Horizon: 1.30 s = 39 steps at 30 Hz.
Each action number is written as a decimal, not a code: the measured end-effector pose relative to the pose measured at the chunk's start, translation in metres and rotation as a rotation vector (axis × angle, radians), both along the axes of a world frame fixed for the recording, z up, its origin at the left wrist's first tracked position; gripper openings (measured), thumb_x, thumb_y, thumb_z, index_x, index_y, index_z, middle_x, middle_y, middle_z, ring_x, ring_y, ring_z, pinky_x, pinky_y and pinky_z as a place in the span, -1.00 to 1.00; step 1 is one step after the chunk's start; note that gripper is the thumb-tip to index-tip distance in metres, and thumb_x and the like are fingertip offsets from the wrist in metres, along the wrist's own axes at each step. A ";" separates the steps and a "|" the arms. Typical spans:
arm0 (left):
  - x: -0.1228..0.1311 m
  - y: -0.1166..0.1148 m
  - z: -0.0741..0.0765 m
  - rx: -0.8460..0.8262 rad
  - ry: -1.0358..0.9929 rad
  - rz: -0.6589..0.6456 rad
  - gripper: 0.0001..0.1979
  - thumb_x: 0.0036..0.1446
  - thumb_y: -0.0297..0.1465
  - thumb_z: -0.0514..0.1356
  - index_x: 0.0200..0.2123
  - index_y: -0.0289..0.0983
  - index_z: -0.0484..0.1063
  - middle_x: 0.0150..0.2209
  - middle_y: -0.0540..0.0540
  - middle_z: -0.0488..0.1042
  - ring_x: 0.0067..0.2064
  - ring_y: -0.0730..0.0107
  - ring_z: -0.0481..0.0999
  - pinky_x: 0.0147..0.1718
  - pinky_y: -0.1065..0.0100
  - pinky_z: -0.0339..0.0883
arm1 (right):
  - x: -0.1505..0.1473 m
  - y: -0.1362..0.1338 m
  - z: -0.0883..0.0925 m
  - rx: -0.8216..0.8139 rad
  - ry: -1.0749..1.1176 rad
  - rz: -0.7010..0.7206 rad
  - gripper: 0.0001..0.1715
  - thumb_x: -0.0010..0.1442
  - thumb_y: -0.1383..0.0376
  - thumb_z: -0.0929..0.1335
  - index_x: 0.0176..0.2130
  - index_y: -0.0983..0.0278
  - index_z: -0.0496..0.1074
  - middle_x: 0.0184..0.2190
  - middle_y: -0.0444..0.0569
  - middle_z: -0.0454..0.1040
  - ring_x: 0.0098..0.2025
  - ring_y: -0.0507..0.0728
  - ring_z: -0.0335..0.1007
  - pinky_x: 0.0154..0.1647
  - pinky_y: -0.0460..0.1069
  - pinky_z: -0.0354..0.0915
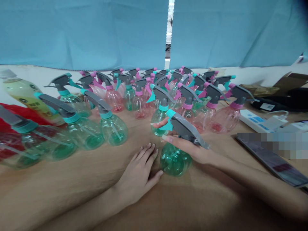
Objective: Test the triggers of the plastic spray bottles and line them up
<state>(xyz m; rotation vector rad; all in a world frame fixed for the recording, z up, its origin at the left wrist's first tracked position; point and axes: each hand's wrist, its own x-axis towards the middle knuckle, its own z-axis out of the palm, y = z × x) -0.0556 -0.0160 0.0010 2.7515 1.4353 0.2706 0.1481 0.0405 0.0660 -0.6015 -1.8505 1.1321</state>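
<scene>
A green spray bottle (pixel 176 160) with a grey and turquoise spray head is tilted in the middle, its neck in the grip of my right hand (pixel 190 147). Fingers of that hand point left below the turquoise nozzle. My left hand (pixel 141 168) lies palm down on the wooden table (pixel 101 192), fingers spread, just left of the held bottle. Behind the held bottle stands another green spray bottle (pixel 160 118). Another green spray bottle (pixel 114 130) with a turquoise collar is to the left of it.
Several pink and green spray bottles (pixel 141 104) crowd the table's back. More green bottles (pixel 86 133) line the left, beside a large yellowish bottle (pixel 26 93) and red plastic (pixel 9 120). At the right are a power strip (pixel 255 120), a phone (pixel 271 160) and an open box (pixel 288 85).
</scene>
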 end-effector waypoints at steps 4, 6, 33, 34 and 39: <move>0.000 0.000 0.000 0.007 -0.013 -0.010 -0.40 0.31 -0.14 0.05 0.25 -0.43 0.15 0.29 -0.33 0.16 0.31 0.00 0.12 0.21 -0.03 0.08 | 0.000 0.000 0.000 0.004 0.011 0.001 -0.66 0.24 0.24 0.35 0.03 0.09 0.38 -0.09 -0.10 0.45 -0.44 -0.02 0.27 -0.43 -0.04 0.24; 0.000 0.000 0.000 0.009 -0.004 -0.009 -0.40 0.31 -0.14 0.05 0.25 -0.43 0.16 0.29 -0.33 0.16 0.31 0.00 0.12 0.21 -0.03 0.08 | 0.000 -0.001 0.001 0.002 0.015 0.005 -0.68 0.24 0.24 0.35 0.02 0.09 0.38 -0.10 -0.11 0.45 -0.47 -0.03 0.24 -0.45 -0.04 0.22; 0.001 0.002 0.001 -0.003 -0.011 -0.006 -0.40 0.31 -0.15 0.04 0.25 -0.44 0.15 0.29 -0.34 0.16 0.31 0.00 0.11 0.22 -0.03 0.05 | 0.003 -0.001 0.009 0.033 -0.106 -0.063 -0.73 0.24 0.15 0.32 -0.43 0.21 0.27 -0.55 -0.19 0.21 -0.38 0.05 0.28 -0.39 -0.04 0.20; 0.001 0.002 0.000 0.002 -0.010 -0.006 -0.40 0.31 -0.14 0.04 0.25 -0.44 0.16 0.29 -0.34 0.17 0.31 0.01 0.12 0.22 -0.03 0.05 | 0.004 -0.002 0.010 0.039 -0.108 -0.069 -0.72 0.24 0.15 0.32 -0.44 0.21 0.27 -0.54 -0.18 0.23 -0.38 0.05 0.28 -0.40 -0.04 0.20; 0.000 0.002 -0.001 0.020 -0.005 -0.009 -0.40 0.32 -0.14 0.03 0.25 -0.45 0.16 0.28 -0.35 0.17 0.31 0.01 0.13 0.22 -0.03 0.06 | 0.004 -0.001 0.008 0.046 -0.071 -0.069 -0.71 0.25 0.10 0.30 -0.43 0.21 0.31 -0.52 -0.16 0.28 -0.41 0.04 0.28 -0.41 -0.04 0.23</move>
